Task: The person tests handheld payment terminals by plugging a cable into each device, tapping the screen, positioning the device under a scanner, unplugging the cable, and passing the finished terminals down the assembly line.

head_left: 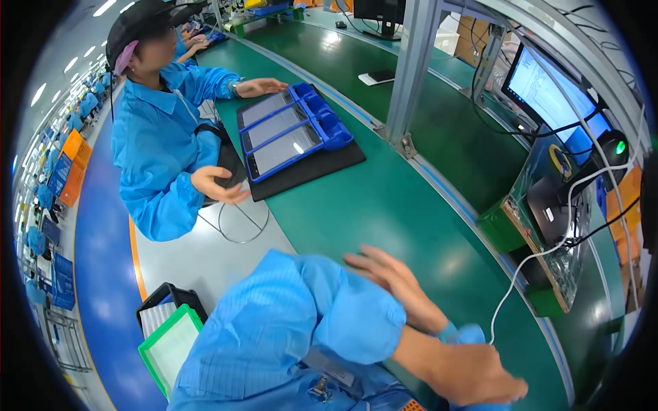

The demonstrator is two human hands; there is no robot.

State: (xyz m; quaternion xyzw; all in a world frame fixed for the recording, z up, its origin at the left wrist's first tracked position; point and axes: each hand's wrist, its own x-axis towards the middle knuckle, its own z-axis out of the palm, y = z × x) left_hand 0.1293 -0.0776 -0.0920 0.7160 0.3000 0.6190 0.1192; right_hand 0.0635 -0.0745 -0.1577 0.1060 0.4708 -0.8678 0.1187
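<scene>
My left hand [474, 375] reaches across to the lower right, its wrist bare below the blue cuff. Motion smears it and its fingers are bent under, so whether they grip anything is hidden. My right hand [399, 284] points up and left over the green table [329, 212], behind the left forearm. Its fingers are stretched out and somewhat blurred, with nothing seen in them. The right cuff [466, 334] shows close to the left hand; whether they touch, I cannot tell.
Ahead on the left, a co-worker in blue stands by a blue frame [317, 140] holding flat screens on a black mat [329, 168]. A metal post [411, 75], monitor [548, 85], scanner [613, 151] and white cable [510, 291] are beyond. A green-rimmed tray [147, 349] sits lower left.
</scene>
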